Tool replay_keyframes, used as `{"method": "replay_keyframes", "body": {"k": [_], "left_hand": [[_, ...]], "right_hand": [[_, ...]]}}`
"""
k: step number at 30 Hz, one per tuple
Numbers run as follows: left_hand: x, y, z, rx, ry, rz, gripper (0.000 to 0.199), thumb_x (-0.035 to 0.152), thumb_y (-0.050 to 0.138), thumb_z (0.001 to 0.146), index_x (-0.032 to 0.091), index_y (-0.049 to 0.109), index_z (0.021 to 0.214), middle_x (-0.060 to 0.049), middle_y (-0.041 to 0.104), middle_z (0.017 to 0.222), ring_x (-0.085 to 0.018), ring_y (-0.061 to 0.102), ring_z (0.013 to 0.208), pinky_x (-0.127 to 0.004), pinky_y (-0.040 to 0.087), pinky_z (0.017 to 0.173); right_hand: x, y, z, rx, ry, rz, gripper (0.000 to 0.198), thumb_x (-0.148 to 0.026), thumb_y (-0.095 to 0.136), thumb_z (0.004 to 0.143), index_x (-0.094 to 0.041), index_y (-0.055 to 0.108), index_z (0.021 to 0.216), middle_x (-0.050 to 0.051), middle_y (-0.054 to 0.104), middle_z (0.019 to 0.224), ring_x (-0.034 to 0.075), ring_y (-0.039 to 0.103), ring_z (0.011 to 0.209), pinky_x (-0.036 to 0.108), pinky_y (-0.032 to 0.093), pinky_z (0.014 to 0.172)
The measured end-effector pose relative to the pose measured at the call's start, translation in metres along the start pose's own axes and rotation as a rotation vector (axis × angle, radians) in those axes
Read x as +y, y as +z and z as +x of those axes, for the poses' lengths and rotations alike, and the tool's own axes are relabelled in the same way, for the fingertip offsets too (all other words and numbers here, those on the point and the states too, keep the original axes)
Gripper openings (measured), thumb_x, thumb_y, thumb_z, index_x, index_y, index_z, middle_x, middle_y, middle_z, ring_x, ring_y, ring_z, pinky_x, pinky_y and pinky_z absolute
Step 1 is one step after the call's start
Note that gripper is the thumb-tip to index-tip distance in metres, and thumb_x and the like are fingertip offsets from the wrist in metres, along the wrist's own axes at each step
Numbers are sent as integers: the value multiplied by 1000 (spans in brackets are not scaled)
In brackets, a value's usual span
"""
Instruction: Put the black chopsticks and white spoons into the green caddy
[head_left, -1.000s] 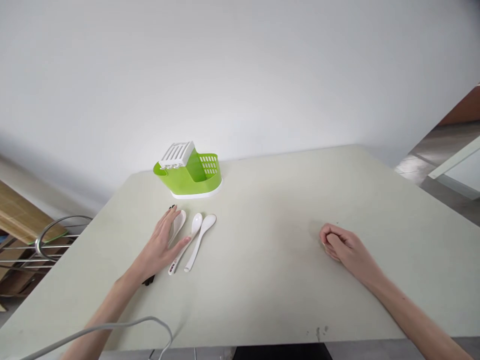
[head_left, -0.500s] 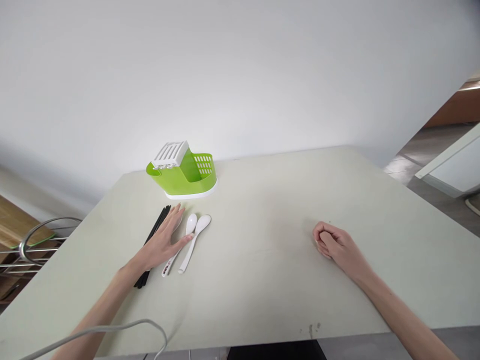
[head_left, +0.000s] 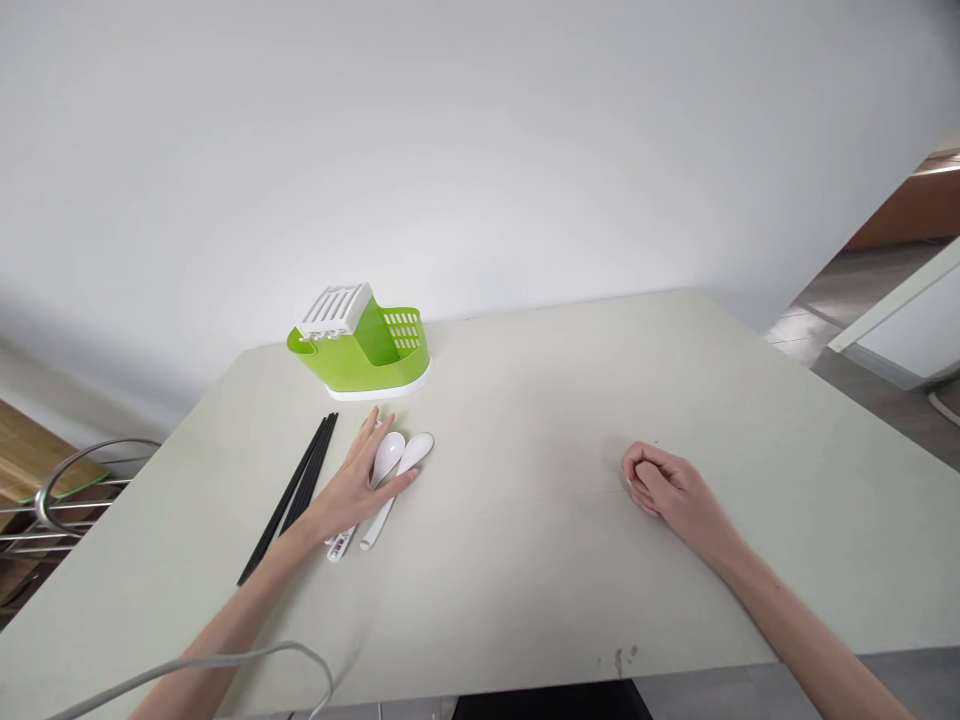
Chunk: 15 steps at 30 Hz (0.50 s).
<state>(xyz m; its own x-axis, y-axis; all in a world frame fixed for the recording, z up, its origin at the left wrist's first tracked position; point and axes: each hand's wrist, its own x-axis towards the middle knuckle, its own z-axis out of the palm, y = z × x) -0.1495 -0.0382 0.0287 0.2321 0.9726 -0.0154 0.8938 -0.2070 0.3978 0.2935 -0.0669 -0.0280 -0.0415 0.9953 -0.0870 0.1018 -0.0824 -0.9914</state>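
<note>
My left hand (head_left: 356, 490) lies palm down with its fingers spread, over white spoons. One white spoon (head_left: 388, 453) has red marks on its handle, and a second spoon (head_left: 418, 449) lies just right of it, under my thumb. Bits of another white piece show beneath my fingers, mostly hidden. To the left of this hand rests a bundle of black chopsticks (head_left: 309, 478), fanned apart toward the near end, with my wrist covering some of them. My right hand (head_left: 665, 483) rests on the table as a loose fist, and nothing shows in it.
Against the wall stands a green utensil caddy (head_left: 360, 366) with a white slotted top and white base. A grey cable (head_left: 225, 659) loops over my left forearm. A metal rack (head_left: 52, 505) stands beyond the left edge of the pale table (head_left: 510, 560).
My left hand has shifted right, off the chopsticks and further over the spoons. The chopsticks are more fanned out, and the spoons sit slightly further right. My right hand stays in place.
</note>
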Motion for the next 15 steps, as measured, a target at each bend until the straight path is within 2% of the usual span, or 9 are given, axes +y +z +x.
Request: {"method": "replay_keyframes", "body": {"k": [4, 7, 10, 15], "left_hand": [[12, 23, 9, 92, 27, 8, 83, 62, 52, 101, 25, 22, 169, -19, 7, 178, -37, 12, 164, -60, 27, 127], [32, 45, 21, 179, 67, 9, 77, 58, 55, 100, 24, 30, 165, -21, 14, 177, -40, 18, 163, -64, 28, 125], [63, 70, 38, 218, 82, -13, 72, 55, 59, 99, 23, 37, 160, -23, 17, 176, -40, 20, 162, -64, 28, 125], [132, 113, 65, 204, 94, -78, 67, 48, 62, 97, 19, 43, 154, -26, 16, 175, -40, 15, 163, -65, 17, 128]], "right_hand": [[-1, 0, 0, -14, 4, -1, 16, -27, 53, 84, -24, 52, 68, -7, 32, 54, 11, 26, 50, 25, 22, 48], [1, 0, 1, -12, 4, -2, 16, -26, 52, 85, -24, 52, 69, -7, 32, 55, 11, 26, 50, 25, 22, 48], [2, 0, 1, -13, 2, -4, 15, -26, 52, 84, -24, 52, 69, -7, 32, 54, 11, 27, 50, 26, 22, 48], [5, -2, -1, 57, -24, -40, 17, -23, 49, 88, -24, 52, 71, -7, 34, 55, 12, 29, 51, 26, 24, 49]]}}
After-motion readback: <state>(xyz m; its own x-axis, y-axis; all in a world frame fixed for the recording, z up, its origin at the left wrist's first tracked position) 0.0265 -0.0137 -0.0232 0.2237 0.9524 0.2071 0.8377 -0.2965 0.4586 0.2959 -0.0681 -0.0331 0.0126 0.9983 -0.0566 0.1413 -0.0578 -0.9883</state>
